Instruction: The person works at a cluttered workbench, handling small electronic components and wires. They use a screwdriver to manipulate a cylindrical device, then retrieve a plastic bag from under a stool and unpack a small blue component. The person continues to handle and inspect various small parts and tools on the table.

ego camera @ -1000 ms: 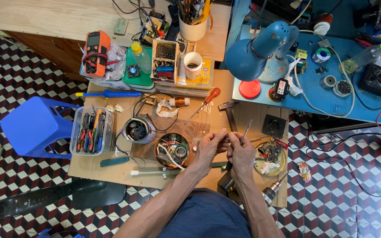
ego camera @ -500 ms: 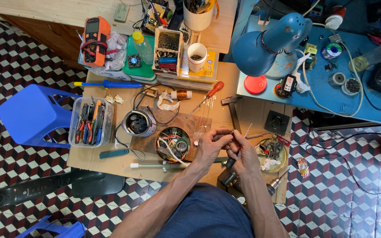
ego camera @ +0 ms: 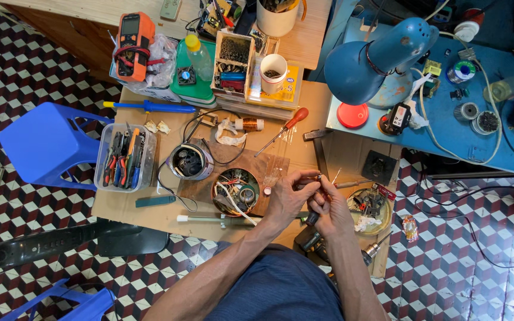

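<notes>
Near the surface's front edge, the left hand [ego camera: 290, 199] and right hand [ego camera: 330, 205] meet, fingertips pinched together on a small metal part [ego camera: 319, 178], between a round tin [ego camera: 236, 191] of wires and a dish [ego camera: 369, 211] of oddments, with a clear tub [ego camera: 125, 157] of pliers at the left edge.

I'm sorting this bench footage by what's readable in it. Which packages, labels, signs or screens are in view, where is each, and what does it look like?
Multimeter: top left of the bench, orange and black, dark screen at its top end.
Flat yellow package: top centre, under a white cup, blue print on yellow.
Plastic bottle: on a green tray, clear, yellow cap.
Small black device: on the blue table, white label patch.
No signs visible.
</notes>
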